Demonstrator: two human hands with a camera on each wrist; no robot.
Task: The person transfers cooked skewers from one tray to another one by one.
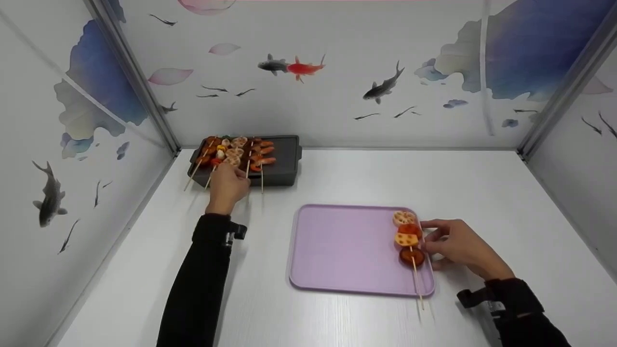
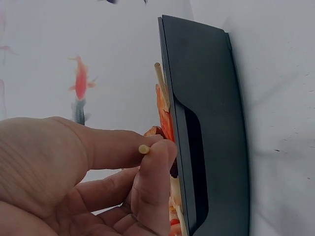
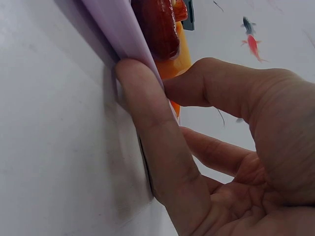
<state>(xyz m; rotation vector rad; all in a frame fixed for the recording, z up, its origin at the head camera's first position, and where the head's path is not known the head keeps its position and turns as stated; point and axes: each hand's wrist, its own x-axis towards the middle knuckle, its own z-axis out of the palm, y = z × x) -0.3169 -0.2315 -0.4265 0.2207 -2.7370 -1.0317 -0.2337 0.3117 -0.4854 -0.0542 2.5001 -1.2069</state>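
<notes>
My left hand (image 1: 227,185) is at the front of a dark grey grill box (image 1: 284,161). Between thumb and finger it pinches a wooden skewer stick (image 2: 143,149), which in the head view runs up to a dark brown skewer (image 1: 247,150). A shrimp skewer (image 1: 262,152) lies just right of it. On the far right, my right hand (image 1: 460,246) grips the right rim of a lilac tray (image 1: 347,246), thumb at the upper edge and a finger along the outer side. One skewer (image 1: 409,240) with lotus root, orange and yellow pieces and a brown round lies along that side of the tray.
More skewers with sausage-like pieces (image 1: 206,150), vegetables and lotus root slices (image 1: 238,141) lie side by side on the grill's left part, sticks over its front edge. The white table (image 1: 366,178) meets printed panels (image 1: 332,115) at the back and both sides.
</notes>
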